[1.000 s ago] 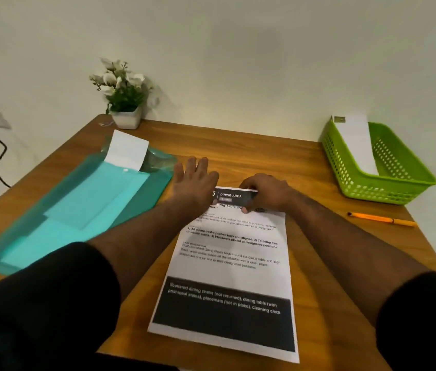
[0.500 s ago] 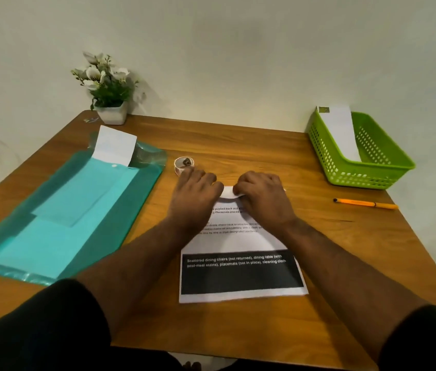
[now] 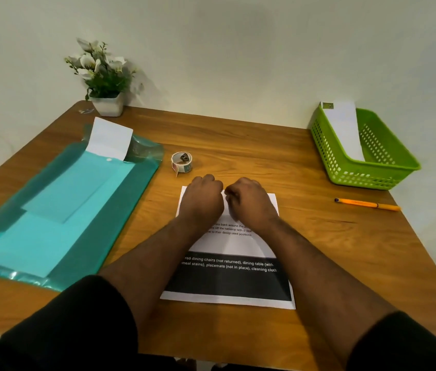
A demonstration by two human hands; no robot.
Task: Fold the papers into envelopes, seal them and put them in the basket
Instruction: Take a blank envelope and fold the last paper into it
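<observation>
White paper [image 3: 234, 245] is being creased; I am pressing with both clenched hands, left hand [image 3: 204, 200] and right hand [image 3: 249, 203]; sealing follows.

Two bare forearms in short black sleeves

The person wears a plain black top; the left sleeve [image 3: 58, 325] fills the lower left corner and the right sleeve [image 3: 409, 344] the lower right, each a soft, dark cloth with no print, stripe or logo that shows. Both sleeves end above the elbow with a rounded hem, and from there the forearms are uncovered down to the wrists. The left hand [image 3: 203, 199] and the right hand [image 3: 251, 202] are bare: no glove, ring, watch or band can be seen on either. The backs of both hands face the camera, knuckles rounded, and the fingers are mostly hidden from view.
</observation>
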